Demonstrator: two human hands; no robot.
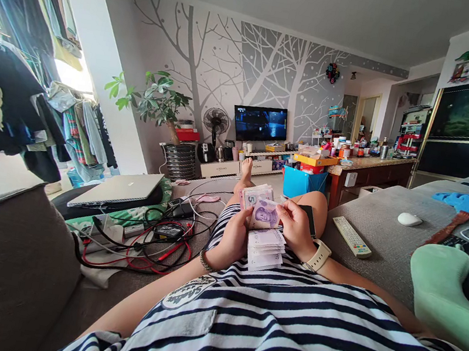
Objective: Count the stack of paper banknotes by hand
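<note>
My left hand [233,237] is closed around a fanned stack of banknotes [257,194], its thumb pressed on their lower part. On top lies a purple banknote [266,215], with the stack behind it showing paler edges. My right hand [297,224], a pale watch on its wrist, pinches the right edge of that purple note. Below both hands, a loose pile of banknotes [266,249] rests on the striped cloth over my lap, its notes overlapping downward. Partly hidden behind my right hand is a dark flat object [308,218], perhaps a phone.
To the right on the sofa are a remote control [352,237], a white mouse [410,219] and a green neck pillow [439,285]. Tangled cables [162,241] and a laptop [119,190] lie at left. Ahead stands a blue bin [303,183] beside a cluttered table [374,165].
</note>
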